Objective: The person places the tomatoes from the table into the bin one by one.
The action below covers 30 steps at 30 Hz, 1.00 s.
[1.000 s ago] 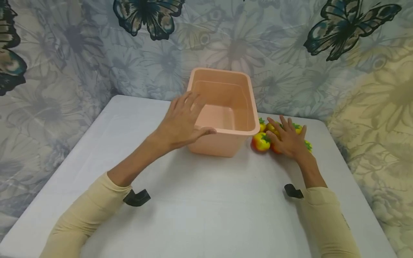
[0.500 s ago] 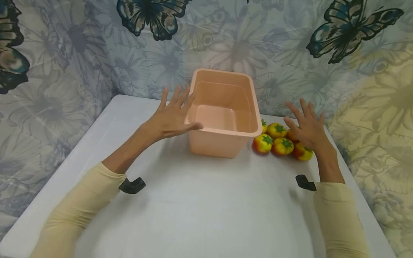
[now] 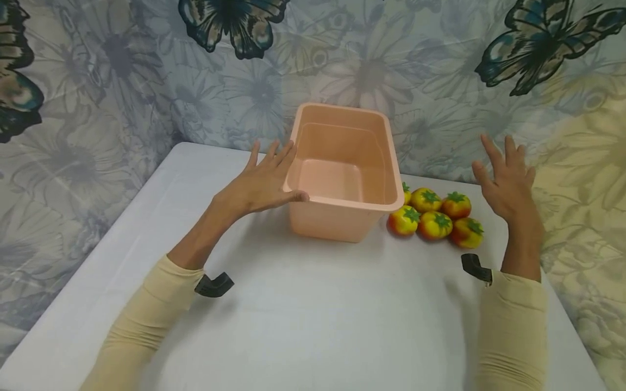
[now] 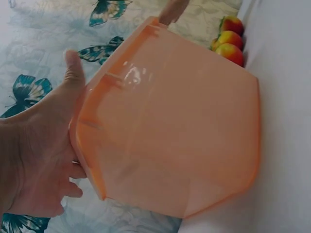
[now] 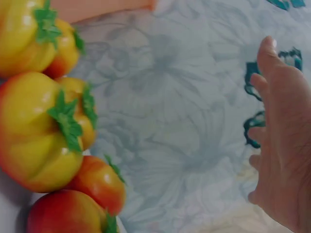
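Observation:
A peach-coloured plastic tub point(image 3: 337, 220) stands upright at the back of the white table, with nothing inside it. My left hand point(image 3: 254, 184) is at its left rim with the fingers spread and straight, the thumb by the front corner. In the left wrist view, that hand point(image 4: 43, 155) lies along the tub's rim point(image 4: 92, 111). Several yellow-and-red tomatoes point(image 3: 434, 225) with green leafy tops sit in two rows right of the tub. Beyond them, my right hand point(image 3: 508, 184) is raised in the air, fingers spread, holding nothing. The right wrist view shows the tomatoes point(image 5: 39, 131) apart from this hand point(image 5: 286, 136).
The white table point(image 3: 332, 315) extends in front of the tub. A fabric backdrop point(image 3: 235, 92) with flowers and butterflies rises behind and beside it. Black mounts point(image 3: 215, 285) stick out from both sleeves.
My right hand has lifted off the tomatoes and moved right, uncovering them. The left hand has drawn back slightly to the left from over the tub to its left rim.

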### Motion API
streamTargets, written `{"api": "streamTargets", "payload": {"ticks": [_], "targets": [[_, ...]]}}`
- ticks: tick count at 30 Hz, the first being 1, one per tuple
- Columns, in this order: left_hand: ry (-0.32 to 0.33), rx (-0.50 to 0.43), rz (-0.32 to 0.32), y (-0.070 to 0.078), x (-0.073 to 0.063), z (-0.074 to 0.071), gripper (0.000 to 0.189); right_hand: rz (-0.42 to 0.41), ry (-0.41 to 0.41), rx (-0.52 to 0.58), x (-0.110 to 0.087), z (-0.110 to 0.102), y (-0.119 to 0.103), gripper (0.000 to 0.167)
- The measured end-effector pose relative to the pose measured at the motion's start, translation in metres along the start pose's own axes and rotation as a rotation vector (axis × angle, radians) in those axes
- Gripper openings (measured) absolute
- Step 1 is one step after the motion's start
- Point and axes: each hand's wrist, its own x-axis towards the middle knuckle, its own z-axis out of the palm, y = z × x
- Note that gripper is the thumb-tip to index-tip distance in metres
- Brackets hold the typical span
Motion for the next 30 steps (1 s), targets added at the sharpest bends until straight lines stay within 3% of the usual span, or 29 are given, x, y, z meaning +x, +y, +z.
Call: {"api": "streamTargets", "payload": {"ticks": [9, 14, 19, 25, 30], "targets": [[-0.086, -0.033, -0.016, 0.003, 0.001, -0.01, 0.127, 0.045, -0.012, 0.0, -0.008, -0.003, 0.015, 0.071], [-0.099, -0.024, -0.013, 0.005, 0.0, -0.013, 0.128, 0.065, -0.098, -0.007, -0.014, 0.003, 0.024, 0.071], [-0.084, -0.018, -0.017, 0.008, -0.005, -0.008, 0.133, 0.082, -0.165, -0.023, -0.015, 0.002, 0.024, 0.072], [-0.065, -0.051, -0.016, 0.014, -0.004, -0.003, 0.139, 0.107, -0.22, -0.039, -0.021, -0.012, 0.019, 0.074], [-0.084, -0.069, -0.037, 0.013, -0.002, -0.005, 0.141, 0.159, -0.334, -0.073, -0.024, -0.023, 0.012, 0.081]]}}
